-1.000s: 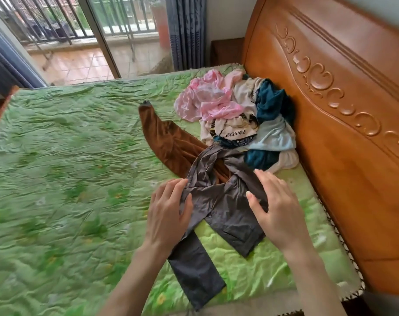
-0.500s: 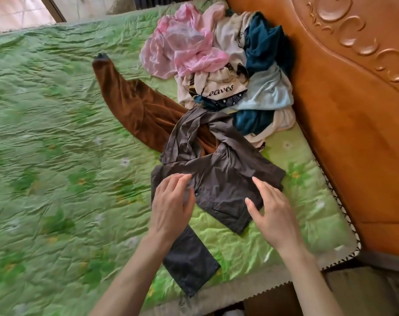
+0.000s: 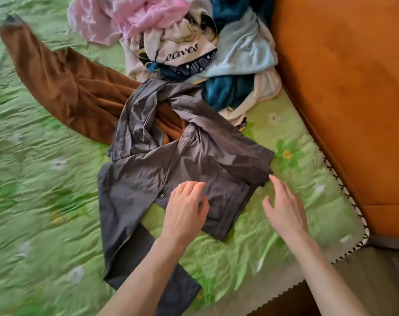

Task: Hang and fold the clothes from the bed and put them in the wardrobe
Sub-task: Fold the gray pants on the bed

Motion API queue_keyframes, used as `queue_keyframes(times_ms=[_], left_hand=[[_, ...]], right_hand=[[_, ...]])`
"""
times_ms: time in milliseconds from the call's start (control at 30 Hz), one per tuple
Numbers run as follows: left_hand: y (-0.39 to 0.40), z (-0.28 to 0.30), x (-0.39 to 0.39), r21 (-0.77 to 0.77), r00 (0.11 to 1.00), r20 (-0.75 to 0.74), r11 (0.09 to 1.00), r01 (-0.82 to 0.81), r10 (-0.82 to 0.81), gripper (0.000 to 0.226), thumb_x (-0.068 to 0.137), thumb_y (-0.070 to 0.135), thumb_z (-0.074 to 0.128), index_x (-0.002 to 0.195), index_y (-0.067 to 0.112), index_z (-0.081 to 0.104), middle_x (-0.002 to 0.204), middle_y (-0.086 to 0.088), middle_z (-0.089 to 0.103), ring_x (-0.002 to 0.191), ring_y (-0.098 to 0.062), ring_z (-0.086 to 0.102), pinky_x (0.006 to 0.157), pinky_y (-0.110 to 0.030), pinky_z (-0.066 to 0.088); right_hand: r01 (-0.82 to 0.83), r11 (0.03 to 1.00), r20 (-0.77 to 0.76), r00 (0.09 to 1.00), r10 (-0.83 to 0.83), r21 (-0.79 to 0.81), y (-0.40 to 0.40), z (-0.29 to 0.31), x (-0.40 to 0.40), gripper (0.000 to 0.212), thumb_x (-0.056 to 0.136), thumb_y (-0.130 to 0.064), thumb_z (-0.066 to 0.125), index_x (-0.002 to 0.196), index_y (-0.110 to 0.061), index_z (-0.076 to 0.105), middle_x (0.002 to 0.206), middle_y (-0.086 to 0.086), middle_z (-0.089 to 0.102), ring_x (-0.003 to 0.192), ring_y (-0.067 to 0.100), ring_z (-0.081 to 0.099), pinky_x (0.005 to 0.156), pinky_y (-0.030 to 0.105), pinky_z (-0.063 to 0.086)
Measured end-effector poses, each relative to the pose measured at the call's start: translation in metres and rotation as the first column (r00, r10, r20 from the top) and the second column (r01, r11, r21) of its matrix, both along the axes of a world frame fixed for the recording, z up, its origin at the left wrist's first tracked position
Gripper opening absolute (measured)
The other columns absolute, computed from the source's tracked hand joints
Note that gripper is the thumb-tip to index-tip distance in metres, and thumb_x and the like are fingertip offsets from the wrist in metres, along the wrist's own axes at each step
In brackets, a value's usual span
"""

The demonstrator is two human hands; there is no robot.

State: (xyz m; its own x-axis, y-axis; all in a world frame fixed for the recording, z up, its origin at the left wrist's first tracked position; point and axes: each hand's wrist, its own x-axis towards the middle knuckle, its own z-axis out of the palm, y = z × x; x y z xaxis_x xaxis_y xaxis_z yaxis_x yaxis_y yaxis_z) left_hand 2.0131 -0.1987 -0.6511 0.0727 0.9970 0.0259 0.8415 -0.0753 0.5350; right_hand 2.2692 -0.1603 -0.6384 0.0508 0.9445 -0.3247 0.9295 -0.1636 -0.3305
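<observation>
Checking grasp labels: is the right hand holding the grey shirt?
No: the right hand hovers open beside the crumpled grey shirt, fingers spread over the green quilt.

two hands (image 3: pixel 186 209) (image 3: pixel 285 209), one grey garment (image 3: pixel 194 160), one brown garment (image 3: pixel 64 87)

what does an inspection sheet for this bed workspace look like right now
surface: green quilted bedspread, wrinkled, with a zigzag trim at its edge.
job's things: grey garment spread flat near the bed's edge, overlapping a brown garment; pile of unfolded clothes by the headboard, pink, white, light blue and teal.
clutter: nothing seen.
hands: left hand rests on the grey garment with loosely bent fingers; right hand open, fingertips at the garment's right edge; whether they touch it cannot be told.
cables: nothing seen.
surroundings: wooden headboard on the right; no wardrobe in view.
</observation>
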Motion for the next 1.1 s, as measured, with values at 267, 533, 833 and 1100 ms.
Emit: queue_keyframes(times_ms=[267,533,833,1100], left_hand=[[-0.015,-0.043,0.068,-0.499,0.991,-0.126,0.866,-0.031,-0.037,0.023,0.103,0.039,0.046,0.117,0.021,0.053,0.117,0.004,0.056,0.117,-0.022,0.053,0.082,-0.04,0.052],[-0.021,-0.078,0.105,-0.602,0.942,-0.316,0.791,-0.109,-0.111,0.063,0.09,0.033,0.066,0.142,0.02,0.031,0.135,-0.003,0.038,0.125,-0.028,0.041,0.087,-0.04,0.044],[-0.02,-0.089,0.087,-0.629,0.961,-0.261,0.771,-0.098,-0.091,0.06,0.088,-0.003,0.057,0.141,0.012,0.034,0.128,-0.006,0.045,0.114,-0.03,0.052,0.075,-0.04,0.044],[-0.032,-0.042,0.06,-0.72,0.966,-0.256,0.659,-0.219,0.042,0.038,0.089,0.004,0.059,0.121,0.013,0.042,0.123,-0.008,0.049,0.117,-0.034,0.056,0.074,-0.04,0.042]], right_hand=[[-0.225,0.974,0.249,0.944,0.217,0.004,0.081,-0.056,0.048,0.067,0.099,-0.001,0.049,0.161,-0.017,0.026,0.164,0.006,0.035,0.148,0.028,0.035,0.116,0.043,0.037],[-0.498,0.835,0.397,0.736,0.549,-0.232,0.141,-0.101,0.064,0.081,0.098,0.003,0.046,0.163,-0.036,0.015,0.168,0.017,0.015,0.156,0.035,0.014,0.122,0.051,0.024],[-0.55,0.832,0.383,0.755,0.533,-0.073,0.157,-0.11,0.058,0.047,0.092,0.005,0.056,0.136,-0.01,0.051,0.12,0.017,0.053,0.116,0.038,0.053,0.092,0.048,0.045],[-0.539,0.84,0.311,0.788,0.531,-0.068,0.152,-0.06,0.077,0.05,0.085,0.014,0.053,0.13,-0.004,0.06,0.115,0.02,0.057,0.112,0.04,0.054,0.094,0.049,0.048]])
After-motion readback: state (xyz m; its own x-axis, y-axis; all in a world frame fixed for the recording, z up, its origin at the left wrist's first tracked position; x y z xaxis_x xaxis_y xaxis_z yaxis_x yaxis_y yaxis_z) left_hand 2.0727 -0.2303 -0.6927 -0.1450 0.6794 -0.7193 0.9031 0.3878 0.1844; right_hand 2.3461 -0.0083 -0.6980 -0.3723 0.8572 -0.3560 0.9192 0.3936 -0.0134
